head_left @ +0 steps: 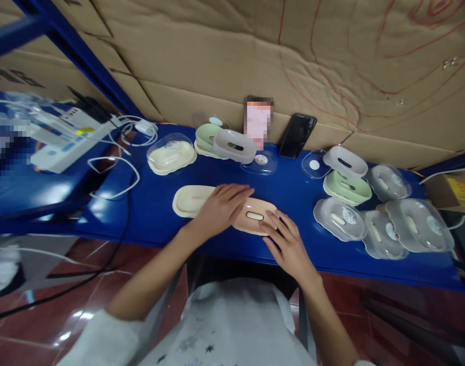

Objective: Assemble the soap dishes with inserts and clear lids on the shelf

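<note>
A peach oval soap dish (251,226) lies in front of me on the blue table, cream showing through its middle slot. My left hand (225,207) rests over its left end, fingers stretched out and close together. At the right end, my right hand (287,244) touches the rim with its fingers apart. Left of the peach dish is a cream oval tray (190,201), its right end hidden behind my left hand. Neither hand is closed around anything.
Behind stand a lidded cream dish (172,156), green (207,136) and grey (235,146) dishes, a clear lid (260,161) and a black phone (298,134). Several clear-lidded dishes (341,219) crowd the right side. White cables (116,178) and a power strip (60,152) lie left.
</note>
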{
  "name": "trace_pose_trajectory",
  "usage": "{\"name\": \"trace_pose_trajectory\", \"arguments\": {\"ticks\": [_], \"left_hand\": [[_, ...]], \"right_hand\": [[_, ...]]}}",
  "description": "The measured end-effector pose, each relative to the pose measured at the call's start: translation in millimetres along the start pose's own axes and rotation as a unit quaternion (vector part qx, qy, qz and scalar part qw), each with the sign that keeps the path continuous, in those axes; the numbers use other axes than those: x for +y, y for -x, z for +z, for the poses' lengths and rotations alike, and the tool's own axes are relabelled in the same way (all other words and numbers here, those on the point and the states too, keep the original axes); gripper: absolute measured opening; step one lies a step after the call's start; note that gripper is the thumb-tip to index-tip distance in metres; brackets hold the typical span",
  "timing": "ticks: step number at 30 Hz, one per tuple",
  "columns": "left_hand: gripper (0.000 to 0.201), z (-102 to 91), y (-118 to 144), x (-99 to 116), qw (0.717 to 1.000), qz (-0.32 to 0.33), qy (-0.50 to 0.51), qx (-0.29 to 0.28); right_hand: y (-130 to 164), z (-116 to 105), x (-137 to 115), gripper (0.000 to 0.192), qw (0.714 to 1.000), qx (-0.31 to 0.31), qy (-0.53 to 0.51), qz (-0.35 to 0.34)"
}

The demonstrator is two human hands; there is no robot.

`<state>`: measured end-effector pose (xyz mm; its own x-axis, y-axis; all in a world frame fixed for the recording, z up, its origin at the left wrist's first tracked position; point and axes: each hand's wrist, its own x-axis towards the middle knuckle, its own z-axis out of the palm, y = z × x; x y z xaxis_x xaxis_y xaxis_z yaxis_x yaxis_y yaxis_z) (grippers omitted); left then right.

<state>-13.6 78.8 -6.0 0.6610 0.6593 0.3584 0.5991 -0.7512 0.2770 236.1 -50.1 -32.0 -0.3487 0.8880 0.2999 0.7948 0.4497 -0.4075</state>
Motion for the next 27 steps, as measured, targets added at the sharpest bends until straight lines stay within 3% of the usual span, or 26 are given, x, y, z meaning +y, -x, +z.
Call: {"name": "trace_pose_trajectory", "arguments": {"ticks": [4,7,12,16,18,20,23,27], "left_hand": [[0.055,10.9,-65.7,-14.5,0.987,-0.050,-0.093,-0.123],[0.056,11.2,-82.5,-11.3,0.981,-0.045,-0.124,-0.144],[0.054,2.2,-49.7,-15.5,0.983,-0.052,-0.116,-0.132],[0.048,-2.6,-18.4,-24.9,0.994,-0.055,-0.027,-0.094],[0.046,-5.7,-7.7,-21.0,0.996,-0.060,0.037,-0.052],[0.043,-8.7,0.0,-9.2,0.995,-0.057,0.085,-0.005],[0.036,-9.7,7.0,15.8,0.995,0.001,0.096,0.017],[0.030,-3.2,11.0,37.8,0.994,0.098,0.049,0.009]], "right_hand": [[2.5,2.2,0.1,0.047,1.000,0.011,0.011,0.014],[6.5,3.6,-0.5,0.044,0.999,0.029,0.024,0.035],[11.3,2.8,1.5,0.034,0.996,0.067,-0.002,0.055],[12.5,2.9,5.4,0.024,0.992,0.078,-0.063,0.075],[12.3,4.1,5.9,0.038,0.989,0.069,-0.089,0.091],[11.6,5.6,5.4,0.066,0.986,0.075,-0.102,0.111],[10.5,6.7,5.0,0.096,0.984,0.097,-0.096,0.117],[10.9,5.9,6.7,0.081,0.990,0.083,-0.064,0.094]]}}
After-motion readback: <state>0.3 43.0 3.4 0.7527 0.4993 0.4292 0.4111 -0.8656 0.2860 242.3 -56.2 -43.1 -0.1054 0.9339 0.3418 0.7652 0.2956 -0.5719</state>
